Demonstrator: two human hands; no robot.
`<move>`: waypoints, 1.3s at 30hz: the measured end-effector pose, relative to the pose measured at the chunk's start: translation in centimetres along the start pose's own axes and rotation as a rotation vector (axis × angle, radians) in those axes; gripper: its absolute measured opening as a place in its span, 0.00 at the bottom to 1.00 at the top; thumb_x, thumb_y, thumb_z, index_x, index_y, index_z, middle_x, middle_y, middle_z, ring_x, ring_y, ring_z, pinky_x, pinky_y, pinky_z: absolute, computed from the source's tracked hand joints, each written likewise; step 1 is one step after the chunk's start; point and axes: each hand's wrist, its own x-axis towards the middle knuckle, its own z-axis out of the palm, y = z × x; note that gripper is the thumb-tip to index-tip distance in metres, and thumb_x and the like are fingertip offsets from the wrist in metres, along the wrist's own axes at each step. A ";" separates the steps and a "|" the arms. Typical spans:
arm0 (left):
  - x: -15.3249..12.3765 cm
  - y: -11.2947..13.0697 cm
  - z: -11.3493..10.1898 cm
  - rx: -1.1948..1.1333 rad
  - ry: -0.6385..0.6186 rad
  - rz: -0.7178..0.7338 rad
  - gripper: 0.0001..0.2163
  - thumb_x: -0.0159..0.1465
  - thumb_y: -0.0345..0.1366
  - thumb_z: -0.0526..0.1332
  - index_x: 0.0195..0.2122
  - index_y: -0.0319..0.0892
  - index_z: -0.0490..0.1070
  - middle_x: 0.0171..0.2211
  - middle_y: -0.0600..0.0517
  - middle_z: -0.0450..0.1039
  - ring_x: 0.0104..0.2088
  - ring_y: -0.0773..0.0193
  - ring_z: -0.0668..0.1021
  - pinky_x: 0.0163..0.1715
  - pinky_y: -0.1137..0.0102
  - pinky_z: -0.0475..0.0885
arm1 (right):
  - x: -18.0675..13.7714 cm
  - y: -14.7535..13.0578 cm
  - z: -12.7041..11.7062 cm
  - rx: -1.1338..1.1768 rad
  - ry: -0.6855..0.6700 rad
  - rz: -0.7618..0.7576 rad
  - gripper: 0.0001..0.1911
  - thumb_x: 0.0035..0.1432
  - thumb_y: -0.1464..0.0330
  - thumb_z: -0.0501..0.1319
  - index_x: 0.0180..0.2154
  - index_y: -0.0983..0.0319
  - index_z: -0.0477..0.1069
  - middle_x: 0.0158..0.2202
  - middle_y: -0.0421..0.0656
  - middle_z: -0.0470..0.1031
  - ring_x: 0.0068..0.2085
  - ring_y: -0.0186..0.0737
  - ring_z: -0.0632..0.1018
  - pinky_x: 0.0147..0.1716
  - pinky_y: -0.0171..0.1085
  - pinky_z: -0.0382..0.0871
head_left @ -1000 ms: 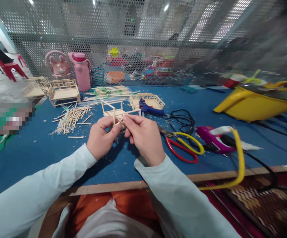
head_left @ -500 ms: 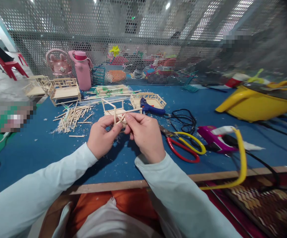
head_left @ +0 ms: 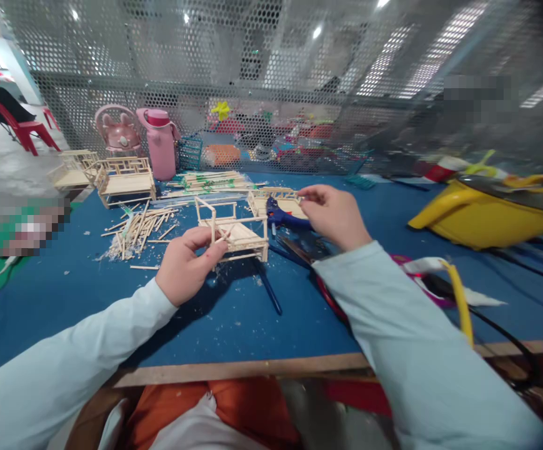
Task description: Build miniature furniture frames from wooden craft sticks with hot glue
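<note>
My left hand [head_left: 187, 262] pinches the near left post of a miniature stick-built bench [head_left: 243, 236], thumb and fingers closed around its thin wood. A short stick end pokes out near the thumb tip. My right hand [head_left: 337, 215] is raised over the blue glue gun [head_left: 288, 219], empty as far as I see, its fingers curved and a little apart. Whether it touches the gun's handle is unclear. Behind the gun lies another small stick-built piece [head_left: 258, 201]. Scissors [head_left: 298, 250] lie partly hidden beneath my right sleeve.
Loose cut sticks [head_left: 137, 232] are heaped at left, with longer sticks [head_left: 215, 181] behind. Two finished-looking miniatures, one a small bench [head_left: 125, 181], stand back left beside a pink bottle [head_left: 162, 153]. At right are a purple tool [head_left: 444, 300] and a yellow container [head_left: 472, 209]. Perforated metal backs the table.
My right hand has let go of the miniature bench and moved right and up to the glue gun. My left hand keeps its hold on the bench. The view has shifted slightly.
</note>
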 end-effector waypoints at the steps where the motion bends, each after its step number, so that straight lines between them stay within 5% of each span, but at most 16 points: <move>1: 0.0 0.1 -0.1 -0.001 -0.009 0.000 0.08 0.60 0.37 0.58 0.34 0.42 0.76 0.39 0.48 0.78 0.43 0.58 0.76 0.49 0.60 0.69 | 1.4 1.2 0.3 -0.268 -0.160 -0.017 0.22 0.50 0.72 0.55 0.48 0.65 0.70 0.42 0.51 0.75 0.39 0.42 0.75 0.35 0.36 0.66; 4: 0.1 0.3 -0.3 -0.006 -0.027 -0.001 0.08 0.60 0.37 0.59 0.34 0.42 0.76 0.39 0.47 0.78 0.43 0.58 0.76 0.49 0.59 0.69 | 3.8 3.9 1.9 -0.430 -0.325 -0.023 0.29 0.43 0.72 0.60 0.51 0.67 0.68 0.49 0.56 0.72 0.47 0.52 0.73 0.39 0.40 0.66; 7: 0.1 0.5 -0.4 0.003 -0.034 -0.002 0.08 0.60 0.37 0.58 0.34 0.43 0.76 0.39 0.47 0.78 0.43 0.58 0.76 0.49 0.59 0.69 | 3.8 4.8 3.3 -0.483 -0.348 -0.048 0.31 0.44 0.74 0.58 0.54 0.65 0.66 0.53 0.56 0.70 0.53 0.57 0.69 0.43 0.45 0.65; 11: 0.2 0.5 -0.4 -0.003 -0.026 -0.002 0.08 0.60 0.37 0.58 0.34 0.42 0.76 0.39 0.47 0.77 0.44 0.58 0.76 0.49 0.60 0.68 | 3.4 4.3 4.1 -0.523 -0.308 -0.110 0.28 0.47 0.74 0.55 0.53 0.65 0.66 0.53 0.57 0.69 0.52 0.59 0.70 0.45 0.50 0.63; 17: 0.2 0.4 -0.5 -0.009 -0.027 -0.023 0.09 0.60 0.38 0.59 0.35 0.41 0.76 0.40 0.47 0.77 0.45 0.58 0.75 0.50 0.61 0.66 | 3.6 4.0 4.2 -0.467 -0.261 -0.176 0.19 0.48 0.73 0.56 0.44 0.63 0.72 0.46 0.54 0.74 0.48 0.53 0.74 0.41 0.43 0.66; 24: 0.2 0.5 -0.3 -0.075 -0.029 -0.043 0.10 0.60 0.37 0.59 0.39 0.39 0.76 0.41 0.46 0.76 0.44 0.60 0.75 0.49 0.64 0.66 | 3.7 4.1 3.3 -0.321 -0.081 -0.116 0.20 0.53 0.65 0.55 0.48 0.64 0.69 0.43 0.52 0.75 0.42 0.49 0.75 0.39 0.40 0.67; 29: 0.3 0.7 -0.3 -0.074 -0.018 -0.035 0.09 0.60 0.36 0.59 0.39 0.39 0.76 0.41 0.46 0.77 0.44 0.60 0.75 0.49 0.64 0.66 | 2.5 3.2 0.4 0.146 0.134 -0.253 0.15 0.51 0.61 0.58 0.37 0.64 0.72 0.37 0.50 0.74 0.41 0.46 0.73 0.42 0.42 0.65; 33: 0.4 0.8 -0.4 -0.122 -0.006 -0.045 0.09 0.59 0.35 0.59 0.37 0.39 0.76 0.40 0.47 0.77 0.42 0.61 0.75 0.46 0.66 0.68 | -0.8 1.0 -2.0 0.663 -0.145 -0.323 0.16 0.55 0.56 0.57 0.34 0.63 0.71 0.28 0.42 0.70 0.26 0.34 0.68 0.29 0.37 0.62; 36: 0.4 1.0 -0.3 -0.134 0.010 -0.061 0.08 0.59 0.34 0.60 0.36 0.38 0.76 0.38 0.47 0.77 0.41 0.61 0.75 0.45 0.67 0.68 | -2.9 -0.8 -1.7 0.974 -0.142 -0.331 0.14 0.56 0.57 0.59 0.38 0.60 0.69 0.36 0.41 0.72 0.26 0.31 0.67 0.28 0.36 0.61; 39: 0.4 1.2 -0.1 -0.135 0.008 -0.059 0.07 0.59 0.34 0.60 0.35 0.39 0.76 0.37 0.48 0.77 0.40 0.63 0.75 0.44 0.68 0.69 | -3.8 -1.8 -0.5 0.977 -0.170 -0.316 0.13 0.57 0.57 0.58 0.33 0.60 0.70 0.35 0.40 0.71 0.26 0.31 0.67 0.29 0.36 0.62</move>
